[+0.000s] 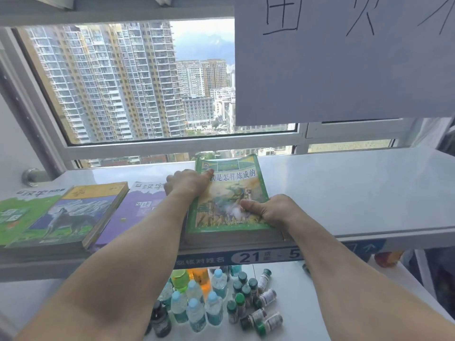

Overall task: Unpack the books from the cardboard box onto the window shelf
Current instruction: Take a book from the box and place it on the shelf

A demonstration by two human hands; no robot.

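Observation:
A green-bordered book point(231, 185) lies flat on the white window shelf point(357, 188), its lower edge at the shelf's front. My left hand point(188, 183) grips the book's left edge, thumb on the cover near the title. My right hand point(268, 209) grips the right edge near the bottom corner, thumb pressed on the cover. To the left lie three more books: a purple one point(138, 207) partly under my left forearm, a yellow and blue one with a wolf point(81, 212), and a green one point(22, 212). The cardboard box is out of view.
Behind the shelf is a window frame point(177, 146) with tower blocks outside. A grey sheet with handwritten characters point(344, 57) hangs at upper right. Below the shelf, several plastic bottles point(194, 306) and small vials point(261, 306) stand on a lower white surface.

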